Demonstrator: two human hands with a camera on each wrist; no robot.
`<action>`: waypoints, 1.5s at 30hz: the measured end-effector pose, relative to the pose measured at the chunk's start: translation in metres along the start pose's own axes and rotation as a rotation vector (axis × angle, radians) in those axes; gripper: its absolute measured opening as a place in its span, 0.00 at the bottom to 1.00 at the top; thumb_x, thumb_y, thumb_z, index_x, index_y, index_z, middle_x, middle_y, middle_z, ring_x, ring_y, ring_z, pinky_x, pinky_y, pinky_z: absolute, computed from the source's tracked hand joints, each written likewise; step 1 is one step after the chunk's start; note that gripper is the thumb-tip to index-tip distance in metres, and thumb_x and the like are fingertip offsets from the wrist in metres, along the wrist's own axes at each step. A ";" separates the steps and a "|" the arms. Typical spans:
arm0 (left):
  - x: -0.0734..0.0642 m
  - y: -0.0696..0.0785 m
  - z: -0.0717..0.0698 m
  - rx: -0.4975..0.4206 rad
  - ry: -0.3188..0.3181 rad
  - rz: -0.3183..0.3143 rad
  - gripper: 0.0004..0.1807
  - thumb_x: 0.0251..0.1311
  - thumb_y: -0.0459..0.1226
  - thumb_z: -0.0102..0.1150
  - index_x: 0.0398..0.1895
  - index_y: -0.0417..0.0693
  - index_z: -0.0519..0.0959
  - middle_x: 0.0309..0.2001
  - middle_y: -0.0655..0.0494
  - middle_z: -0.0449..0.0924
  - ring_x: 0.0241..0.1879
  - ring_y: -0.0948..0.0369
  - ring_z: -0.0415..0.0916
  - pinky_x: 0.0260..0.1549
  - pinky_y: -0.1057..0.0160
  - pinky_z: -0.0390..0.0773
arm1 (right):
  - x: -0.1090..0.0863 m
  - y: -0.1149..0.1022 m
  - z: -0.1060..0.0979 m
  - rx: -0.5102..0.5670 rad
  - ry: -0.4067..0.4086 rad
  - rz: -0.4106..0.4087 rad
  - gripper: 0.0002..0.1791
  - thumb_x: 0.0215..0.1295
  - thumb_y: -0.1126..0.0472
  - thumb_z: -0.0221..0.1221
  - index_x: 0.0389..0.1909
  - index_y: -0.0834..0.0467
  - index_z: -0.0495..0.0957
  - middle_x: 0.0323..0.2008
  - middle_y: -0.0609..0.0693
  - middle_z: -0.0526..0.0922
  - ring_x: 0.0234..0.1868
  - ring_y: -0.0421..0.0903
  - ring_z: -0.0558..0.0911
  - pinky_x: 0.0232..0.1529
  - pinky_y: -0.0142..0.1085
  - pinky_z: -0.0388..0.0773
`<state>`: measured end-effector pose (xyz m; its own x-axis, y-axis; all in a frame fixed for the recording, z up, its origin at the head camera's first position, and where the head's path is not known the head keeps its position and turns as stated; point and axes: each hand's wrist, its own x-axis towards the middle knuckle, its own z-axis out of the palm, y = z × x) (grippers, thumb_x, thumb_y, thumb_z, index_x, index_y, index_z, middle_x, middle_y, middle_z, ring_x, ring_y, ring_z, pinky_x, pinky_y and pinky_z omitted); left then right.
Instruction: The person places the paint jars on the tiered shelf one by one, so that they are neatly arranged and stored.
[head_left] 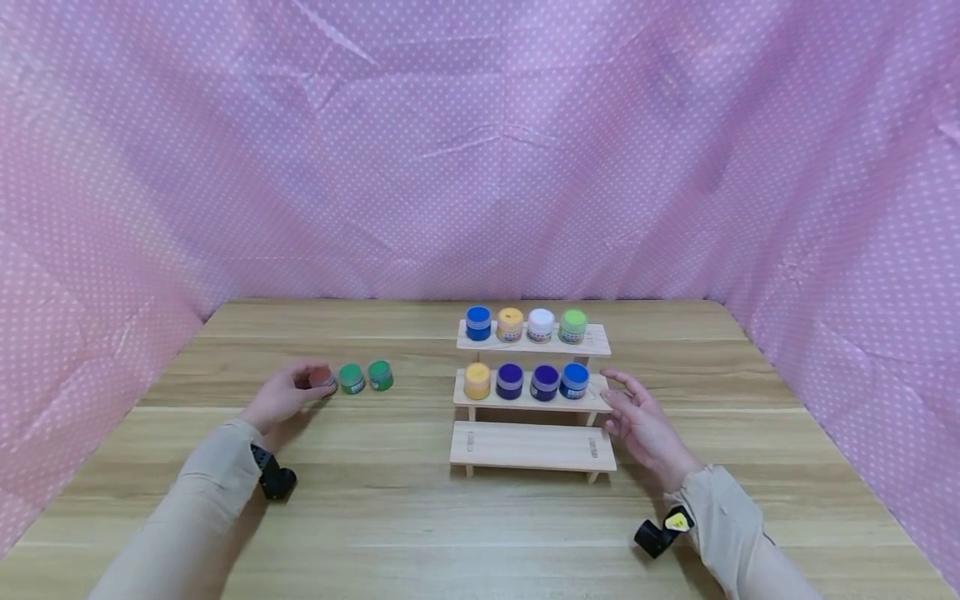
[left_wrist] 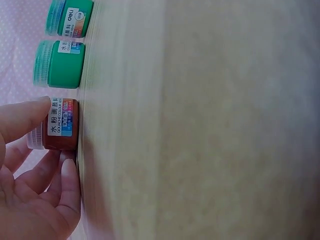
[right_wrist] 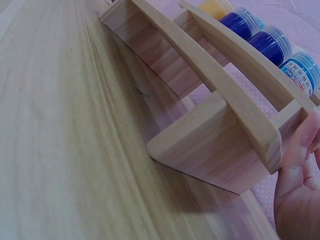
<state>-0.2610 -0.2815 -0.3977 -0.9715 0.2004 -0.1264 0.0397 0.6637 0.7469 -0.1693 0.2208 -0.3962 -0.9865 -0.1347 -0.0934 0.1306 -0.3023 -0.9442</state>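
A brown gouache paint jar with a clear lid stands on the table, held between the thumb and fingers of my left hand. Two green paint jars line up just to its right. My right hand is at the right end of the middle wooden shelf, fingers extended and loosely bent, with nothing in its grasp. Nearest to it on that shelf is a blue jar; two dark purple jars and a yellow-orange jar stand farther left.
The back shelf bears blue, yellow-orange, white and light green jars. A bare front shelf stands lowest, nearest me. Pink dotted cloth hangs behind and beside the wooden table.
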 end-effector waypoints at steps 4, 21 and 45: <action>0.001 -0.001 0.001 0.028 0.011 0.005 0.28 0.65 0.41 0.56 0.62 0.33 0.66 0.55 0.35 0.71 0.52 0.49 0.69 0.44 0.65 0.70 | 0.000 0.001 -0.001 0.002 -0.002 -0.007 0.13 0.71 0.63 0.50 0.53 0.48 0.66 0.35 0.39 0.83 0.27 0.32 0.79 0.26 0.22 0.75; -0.003 -0.003 0.001 0.034 0.048 -0.009 0.29 0.64 0.44 0.56 0.62 0.34 0.66 0.56 0.34 0.71 0.54 0.46 0.70 0.47 0.59 0.72 | 0.002 0.002 -0.001 -0.018 0.001 0.004 0.14 0.71 0.64 0.50 0.54 0.49 0.64 0.34 0.39 0.83 0.26 0.32 0.78 0.26 0.22 0.75; -0.022 0.016 -0.014 -0.012 0.160 -0.046 0.36 0.62 0.55 0.55 0.62 0.35 0.67 0.56 0.38 0.72 0.53 0.52 0.69 0.40 0.76 0.72 | 0.006 -0.006 -0.013 0.007 -0.148 0.007 0.13 0.71 0.69 0.45 0.52 0.52 0.65 0.39 0.42 0.81 0.37 0.36 0.82 0.41 0.27 0.81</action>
<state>-0.2422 -0.2853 -0.3742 -0.9971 0.0518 -0.0553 -0.0073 0.6609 0.7505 -0.1775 0.2340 -0.3947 -0.9603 -0.2740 -0.0516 0.1383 -0.3075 -0.9415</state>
